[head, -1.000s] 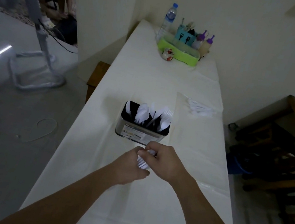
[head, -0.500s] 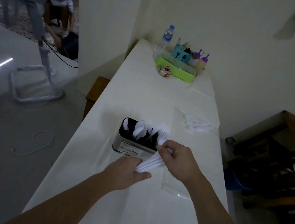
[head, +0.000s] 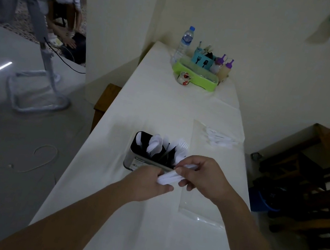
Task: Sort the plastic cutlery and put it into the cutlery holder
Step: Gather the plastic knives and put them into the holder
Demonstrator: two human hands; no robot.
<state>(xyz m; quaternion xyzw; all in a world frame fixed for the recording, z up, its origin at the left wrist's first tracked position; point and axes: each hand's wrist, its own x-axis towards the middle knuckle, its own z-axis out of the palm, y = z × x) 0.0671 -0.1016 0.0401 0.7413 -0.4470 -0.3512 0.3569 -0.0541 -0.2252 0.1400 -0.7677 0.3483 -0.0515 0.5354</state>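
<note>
A dark metal cutlery holder (head: 142,161) stands mid-table with several white plastic spoons and forks upright in it. Just in front of it, both my hands hold a small bundle of white plastic cutlery (head: 170,177). My left hand (head: 146,184) grips the bundle's near end from below. My right hand (head: 201,177) pinches its far end, at the holder's front right corner. A loose pile of white cutlery (head: 219,138) lies further back on the right of the table.
A clear plastic bag (head: 198,206) lies flat right of my hands. At the far end stand a green tray (head: 195,78), a water bottle (head: 185,41) and sauce bottles. A fan stand (head: 41,73) and a crouching person are left; wooden furniture is right.
My hands have lifted the bundle from the table toward the holder, and my right hand has slid along it to pinch its far end. The camera has tilted up.
</note>
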